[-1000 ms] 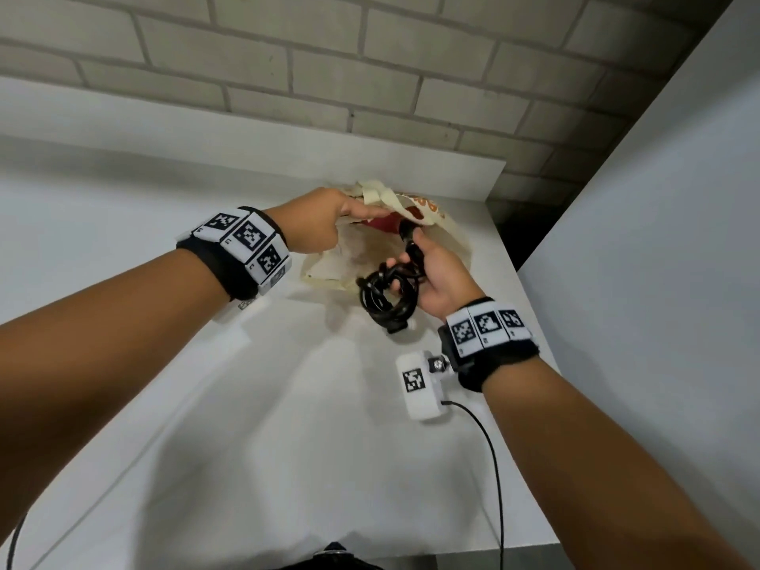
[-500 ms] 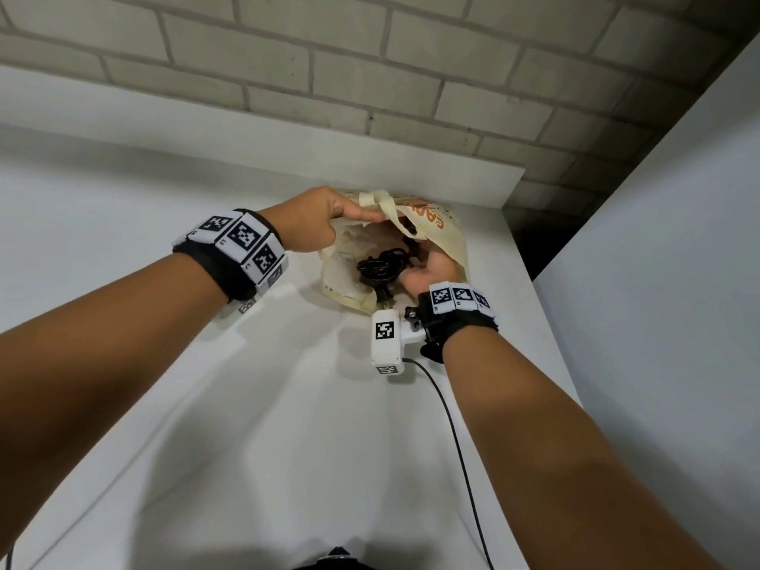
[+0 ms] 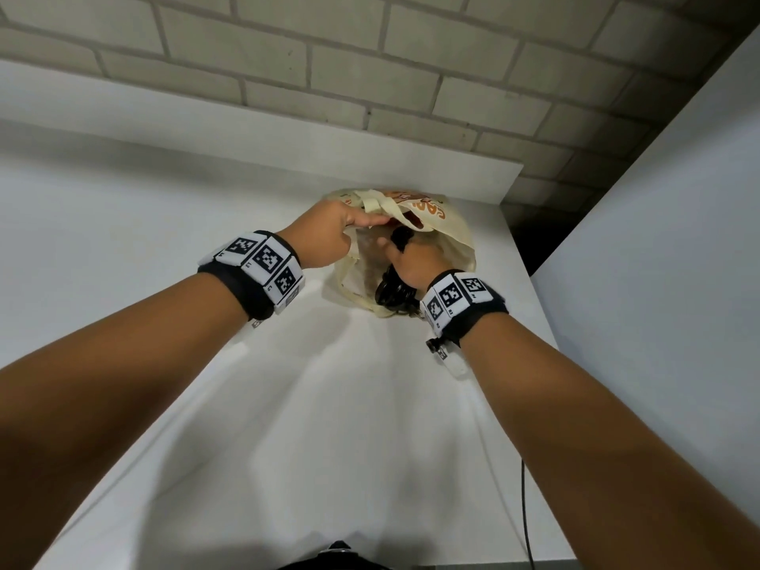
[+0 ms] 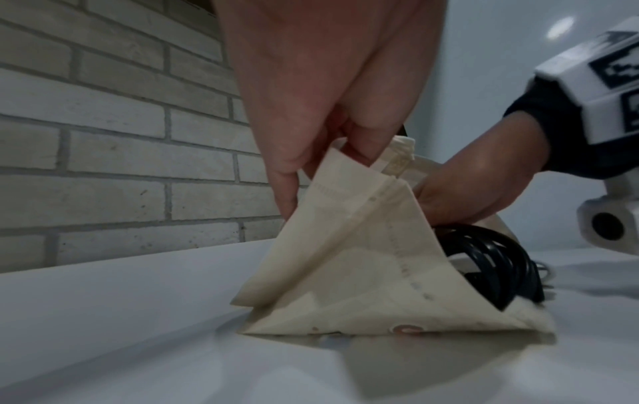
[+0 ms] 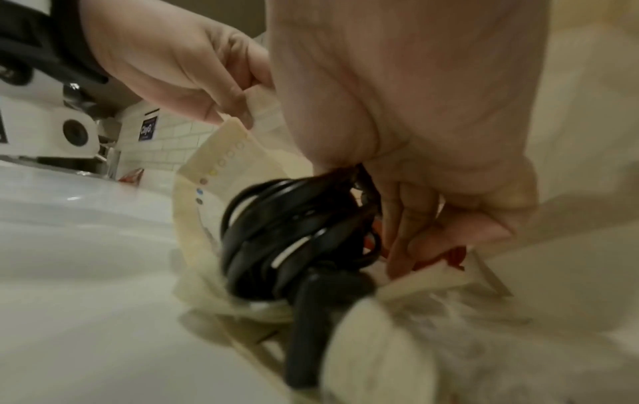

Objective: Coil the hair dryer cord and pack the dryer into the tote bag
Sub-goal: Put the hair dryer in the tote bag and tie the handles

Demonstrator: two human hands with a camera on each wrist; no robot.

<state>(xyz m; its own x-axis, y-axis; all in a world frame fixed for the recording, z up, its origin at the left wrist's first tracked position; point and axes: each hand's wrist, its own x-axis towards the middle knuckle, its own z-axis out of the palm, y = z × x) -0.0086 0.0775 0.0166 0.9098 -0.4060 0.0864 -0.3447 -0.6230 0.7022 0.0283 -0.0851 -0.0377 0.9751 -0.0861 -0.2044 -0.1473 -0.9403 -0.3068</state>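
A cream tote bag (image 3: 454,232) with orange print lies on the white table's far right. My left hand (image 3: 329,236) pinches its upper rim (image 4: 349,169) and lifts the mouth. My right hand (image 3: 411,263) reaches inside the bag, gripping the black hair dryer by its handle (image 3: 401,238). The coiled black cord (image 3: 390,294) hangs below that hand at the bag's opening, also seen as loops (image 5: 294,227) in the right wrist view and the cord (image 4: 498,262) behind the cloth in the left wrist view. A bit of red (image 5: 453,257) shows inside; the dryer's body is hidden.
The white table (image 3: 288,425) ends at a raised white ledge (image 3: 246,133) under a brick wall. A white panel (image 3: 658,261) stands close on the right of the bag. A thin black wire (image 3: 524,508) trails from my right wrist camera.
My right hand has carried the dryer and coiled cord from above the table into the bag's mouth. My left hand has kept holding the rim up.
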